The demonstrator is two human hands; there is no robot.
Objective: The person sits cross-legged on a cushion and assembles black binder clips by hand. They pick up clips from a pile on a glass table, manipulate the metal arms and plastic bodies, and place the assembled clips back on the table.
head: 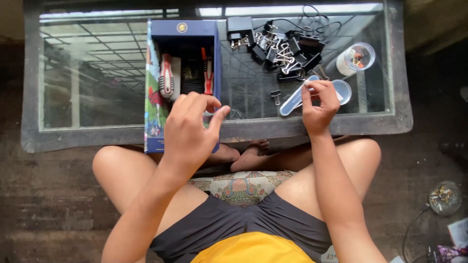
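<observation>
The right hand, right of centre, pinches a small pale piece, too small to identify, just above the long translucent lid on the glass bench; probably light and stiff, best held by its edges. The left hand hovers over the blue box, fingers loosely curled, empty.

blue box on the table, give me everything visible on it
The blue box is an open-topped cardboard carton with a colourful printed side. It lies on the glass table, its near end overhanging the edge. Inside are red-and-white handled tools and a dark coiled item. The left hand hovers over its near end; contact is unclear.
</observation>
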